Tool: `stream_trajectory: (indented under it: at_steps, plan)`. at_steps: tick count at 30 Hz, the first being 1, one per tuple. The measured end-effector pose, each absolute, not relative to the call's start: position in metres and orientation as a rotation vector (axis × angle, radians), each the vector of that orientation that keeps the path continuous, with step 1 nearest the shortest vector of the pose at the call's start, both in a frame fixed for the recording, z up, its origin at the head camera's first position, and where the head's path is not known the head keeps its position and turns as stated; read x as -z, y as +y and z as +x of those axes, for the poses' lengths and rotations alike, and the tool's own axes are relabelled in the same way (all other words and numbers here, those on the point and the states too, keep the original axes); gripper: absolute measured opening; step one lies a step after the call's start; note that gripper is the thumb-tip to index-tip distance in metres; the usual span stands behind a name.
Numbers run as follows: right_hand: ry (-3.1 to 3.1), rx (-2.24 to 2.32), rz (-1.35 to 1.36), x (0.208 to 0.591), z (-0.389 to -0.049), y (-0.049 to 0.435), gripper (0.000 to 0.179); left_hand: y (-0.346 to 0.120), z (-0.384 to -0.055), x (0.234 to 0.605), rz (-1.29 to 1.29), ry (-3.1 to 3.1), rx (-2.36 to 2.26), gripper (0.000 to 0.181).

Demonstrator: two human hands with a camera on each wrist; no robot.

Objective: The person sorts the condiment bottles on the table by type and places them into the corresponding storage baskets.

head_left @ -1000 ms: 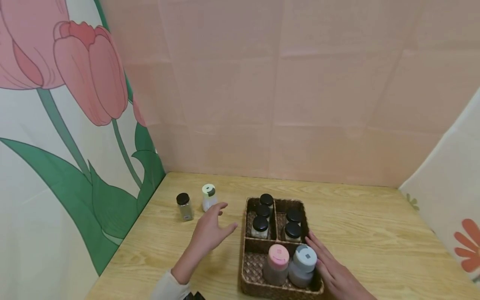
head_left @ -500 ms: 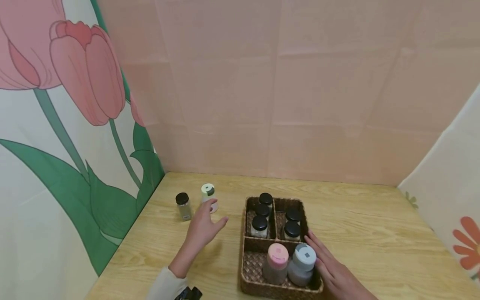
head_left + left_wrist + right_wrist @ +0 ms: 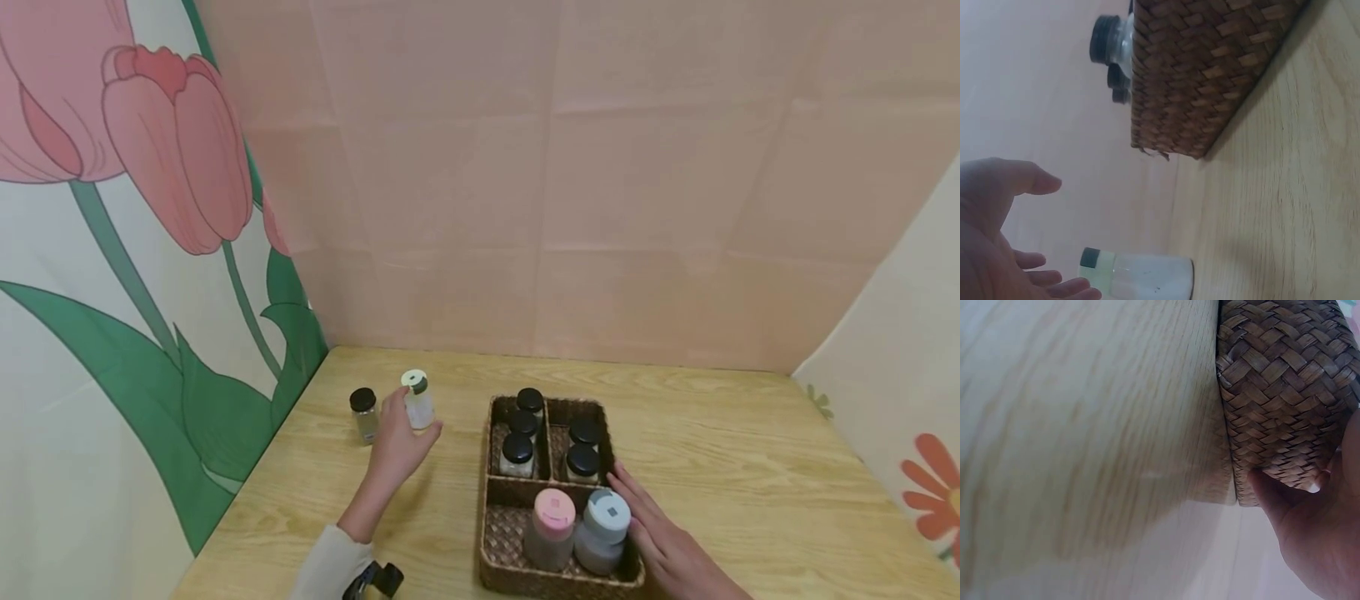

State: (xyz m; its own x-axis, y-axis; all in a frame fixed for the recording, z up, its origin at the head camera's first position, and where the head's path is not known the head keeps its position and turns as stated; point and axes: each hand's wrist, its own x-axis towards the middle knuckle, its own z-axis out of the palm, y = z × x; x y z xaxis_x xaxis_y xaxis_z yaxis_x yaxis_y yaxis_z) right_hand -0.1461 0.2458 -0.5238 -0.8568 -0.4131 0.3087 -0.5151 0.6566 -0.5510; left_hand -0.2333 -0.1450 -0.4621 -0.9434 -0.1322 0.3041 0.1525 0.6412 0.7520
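My left hand (image 3: pixel 400 443) is at the left of the table, its thumb spread away from the fingers. Right beside those fingers stands a white seasoning bottle (image 3: pixel 419 410) with a pale yellow-green cap; in the left wrist view the bottle (image 3: pixel 1154 276) shows upright on the wood. To its left is a black-lidded glass jar (image 3: pixel 365 421), partly behind the hand. My right hand (image 3: pixel 670 542) rests with extended fingers along the right side of a brown woven basket (image 3: pixel 504 533). In the right wrist view, the right hand (image 3: pixel 1310 519) touches the weave.
Three compartments divide the basket. Several black-lidded jars (image 3: pixel 517 450) fill the two rear ones. A pink-capped bottle (image 3: pixel 551 529) and a grey-blue-capped bottle (image 3: pixel 602 533) stand in the front one. Behind the wooden table (image 3: pixel 720 450) hangs a pink cloth (image 3: pixel 540 183).
My left hand has moved left and its fingers have come up beside the white bottle's left side. My right hand stays against the basket.
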Motion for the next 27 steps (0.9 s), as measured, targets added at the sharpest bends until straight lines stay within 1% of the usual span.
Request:
stream_trajectory:
  at_steps: [14, 22, 27]
  plan:
    - [-2.789, -1.108, 0.693, 0.519, -0.149, 0.245, 0.05, -0.148, -0.261, 0.468, 0.065, -2.475, 1.283, 0.081]
    - [-2.696, -0.986, 0.78, 0.524, -0.147, 0.246, 0.051, -0.149, -0.28, 0.48, 0.13, -2.413, 1.329, 0.078]
    - [-2.732, -1.038, 0.75, 0.524, -0.147, 0.246, 0.051, -0.153, -0.289, 0.487, 0.15, -2.406, 1.342, 0.076]
